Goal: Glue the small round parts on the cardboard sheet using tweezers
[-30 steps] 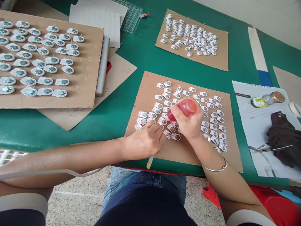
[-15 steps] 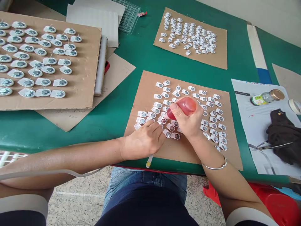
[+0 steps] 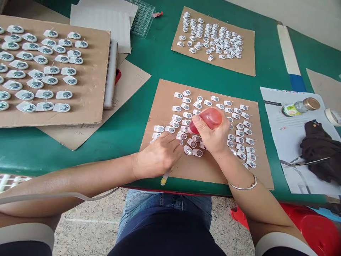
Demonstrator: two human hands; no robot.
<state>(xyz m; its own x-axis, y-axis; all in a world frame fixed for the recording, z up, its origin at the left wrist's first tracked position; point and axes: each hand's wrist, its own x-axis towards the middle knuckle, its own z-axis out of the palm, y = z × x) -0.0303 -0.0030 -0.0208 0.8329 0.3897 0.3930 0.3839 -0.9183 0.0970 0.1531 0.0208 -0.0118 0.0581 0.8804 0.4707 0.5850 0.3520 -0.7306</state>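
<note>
My right hand (image 3: 214, 137) is closed round a red squeeze bottle (image 3: 210, 119), its pale tip pointing down-left at a small white piece with a silver disc (image 3: 182, 135). Beside that piece my left hand (image 3: 161, 154) is closed with its fingers pinched. A thin pale stick with a yellow end (image 3: 164, 177) sticks out under the left palm; its working end is hidden. Rows of the same white pieces lie on a cardboard sheet (image 3: 207, 174) under both hands. Some are covered by my right hand and the bottle.
A second cardboard sheet (image 3: 178, 53) with similar pieces lies farther back. At left, a raised cardboard sheet (image 3: 90, 99) bears larger ones. On the right are a paper sheet (image 3: 274, 124), a small glass jar (image 3: 301, 107), a dark cloth (image 3: 318, 153) and tweezers (image 3: 311, 163).
My left hand has drawn slightly left and away from the bottle tip, the stick moving with it. My right hand keeps its hold on the squeeze bottle. The whole view has shifted a little.
</note>
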